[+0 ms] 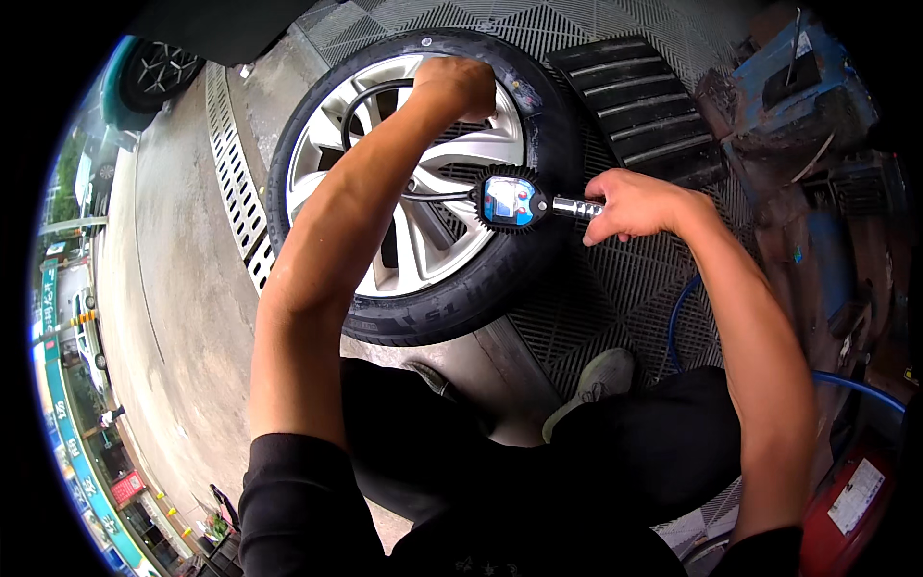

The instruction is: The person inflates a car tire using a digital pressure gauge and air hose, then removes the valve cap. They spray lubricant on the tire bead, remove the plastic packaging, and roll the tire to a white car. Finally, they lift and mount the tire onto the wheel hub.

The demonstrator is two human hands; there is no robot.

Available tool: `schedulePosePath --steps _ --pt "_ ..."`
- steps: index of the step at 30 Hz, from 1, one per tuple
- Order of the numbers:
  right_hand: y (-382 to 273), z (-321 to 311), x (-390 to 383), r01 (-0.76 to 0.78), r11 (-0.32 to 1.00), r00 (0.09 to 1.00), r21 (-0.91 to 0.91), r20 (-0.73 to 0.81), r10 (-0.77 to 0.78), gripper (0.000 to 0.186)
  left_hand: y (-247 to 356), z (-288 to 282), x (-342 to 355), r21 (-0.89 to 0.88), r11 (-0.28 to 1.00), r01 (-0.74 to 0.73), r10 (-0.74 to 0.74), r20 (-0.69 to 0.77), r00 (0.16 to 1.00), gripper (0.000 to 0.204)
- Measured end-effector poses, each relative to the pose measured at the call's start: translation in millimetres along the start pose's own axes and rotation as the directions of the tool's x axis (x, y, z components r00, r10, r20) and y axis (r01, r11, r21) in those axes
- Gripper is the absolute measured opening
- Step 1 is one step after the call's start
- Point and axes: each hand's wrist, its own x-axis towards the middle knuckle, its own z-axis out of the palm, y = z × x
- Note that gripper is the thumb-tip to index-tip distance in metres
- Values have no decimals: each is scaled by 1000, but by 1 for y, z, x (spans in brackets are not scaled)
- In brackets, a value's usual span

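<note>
A tyre (452, 313) on a silver spoked alloy wheel (486, 149) lies flat on the floor in front of me. My left hand (457, 87) is closed at the wheel's far edge, where a thin black hose (361, 96) runs into it. Its fingertips and the hose's end are hidden. The hose loops back beneath my left forearm to a digital tyre inflator gauge (510, 202) with a lit screen and a ribbed black surround. Over the tyre's right side, my right hand (639, 207) grips the gauge by its chrome handle, thumb and fingers around it.
A ribbed black ramp-like block (635, 96) lies right of the tyre on grey grid flooring. Blue worn machinery (808, 87) stands at the far right. A blue air hose (856, 385) and a red object (851, 505) are at lower right. A slotted drain strip (231, 159) runs along the left.
</note>
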Motion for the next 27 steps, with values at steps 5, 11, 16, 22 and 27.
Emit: schedulePosePath --steps 5,11,16,22,27 --pt "1 -10 -11 -22 999 998 32 -54 23 42 -15 10 1 48 996 -82 85 -85 993 35" --pt "20 -5 -5 -8 999 998 46 -68 11 39 4 16 -18 119 988 -95 116 -185 976 29" --pt "20 8 6 13 996 999 91 -46 -9 35 -6 37 -8 53 998 -43 58 -315 947 23" --pt "24 12 6 30 993 998 112 -55 -24 29 2 47 13 -32 999 -40 28 -323 946 27" --pt "24 11 8 10 987 999 161 -42 -3 30 1 48 15 39 998 -50 59 -309 949 28"
